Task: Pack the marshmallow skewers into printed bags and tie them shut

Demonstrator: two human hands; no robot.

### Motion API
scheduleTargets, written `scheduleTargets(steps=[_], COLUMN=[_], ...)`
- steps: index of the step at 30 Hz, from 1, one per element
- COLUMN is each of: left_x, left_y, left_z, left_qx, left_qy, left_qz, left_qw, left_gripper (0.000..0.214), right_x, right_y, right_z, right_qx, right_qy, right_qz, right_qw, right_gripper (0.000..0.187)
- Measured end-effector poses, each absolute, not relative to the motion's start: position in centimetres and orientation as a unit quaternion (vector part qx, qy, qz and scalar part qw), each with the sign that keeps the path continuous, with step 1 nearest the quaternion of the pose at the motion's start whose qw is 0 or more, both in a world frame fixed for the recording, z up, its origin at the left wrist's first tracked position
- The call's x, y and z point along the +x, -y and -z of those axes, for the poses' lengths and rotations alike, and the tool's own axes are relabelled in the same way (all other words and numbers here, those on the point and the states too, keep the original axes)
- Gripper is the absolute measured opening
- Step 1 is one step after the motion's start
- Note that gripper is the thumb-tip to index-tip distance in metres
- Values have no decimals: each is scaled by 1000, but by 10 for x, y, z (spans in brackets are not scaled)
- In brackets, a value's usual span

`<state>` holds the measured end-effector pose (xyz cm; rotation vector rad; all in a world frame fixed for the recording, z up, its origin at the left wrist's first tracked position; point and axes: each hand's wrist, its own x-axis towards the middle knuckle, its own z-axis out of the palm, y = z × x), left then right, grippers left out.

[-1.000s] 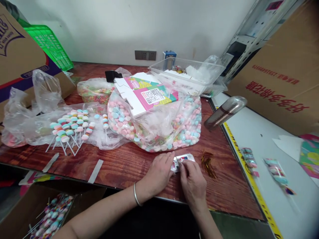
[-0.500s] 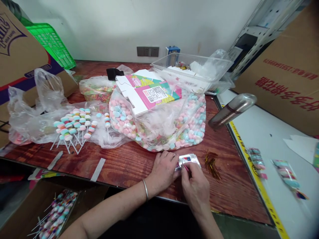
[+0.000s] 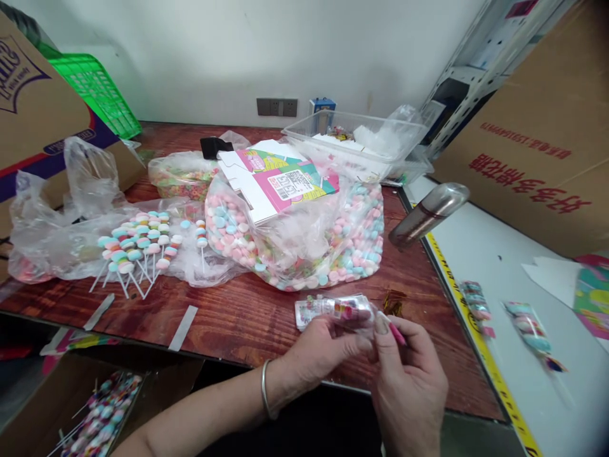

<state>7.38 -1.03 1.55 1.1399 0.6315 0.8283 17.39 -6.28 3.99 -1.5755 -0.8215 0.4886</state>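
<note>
My left hand (image 3: pixel 320 353) and my right hand (image 3: pixel 408 374) are raised just above the table's front edge, both pinching a small clear packet (image 3: pixel 333 310) with colourful print. The left fingers grip its lower side; the right thumb and forefinger pinch its right end, where a pink strip (image 3: pixel 398 332) sticks out. Behind the packet lies a little heap of gold twist ties (image 3: pixel 392 300) on the wooden table (image 3: pixel 228 317). A big clear bag of pastel candies (image 3: pixel 304 244) sits just beyond, with a flat printed carton (image 3: pixel 280 181) on top.
Candy lollipops (image 3: pixel 137 244) lie on plastic at the left, with several more in a cardboard box (image 3: pixel 95 406) below the table. A clear tub (image 3: pixel 356 143) stands at the back, a steel flask (image 3: pixel 428 214) at the right, and wrapped sweets (image 3: pixel 476 301) on the white surface.
Both hands have lifted the packet off the table and drawn it toward me. The right hand has shifted to the packet's right end.
</note>
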Motion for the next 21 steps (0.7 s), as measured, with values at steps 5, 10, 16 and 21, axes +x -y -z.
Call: scheduleTargets(steps=[5, 10, 16, 21], left_x=[73, 61, 57, 58], left_y=[6, 3, 3, 0], left_z=[-27, -17, -8, -3], left_qx=[220, 293, 343, 280], left_qy=[-300, -331, -373, -372], left_qz=[-517, -466, -478, -502], left_qw=[771, 767, 718, 729], left_gripper=[20, 19, 22, 38], right_x=[172, 173, 173, 172], right_y=[63, 63, 67, 66], right_z=[-29, -20, -19, -19], right_qx=[-626, -526, -645, -685], right_qy=[278, 199, 365, 481], right_qz=[-357, -538, -366, -244], right_qw=[635, 628, 563, 489], right_gripper=[48, 42, 19, 26])
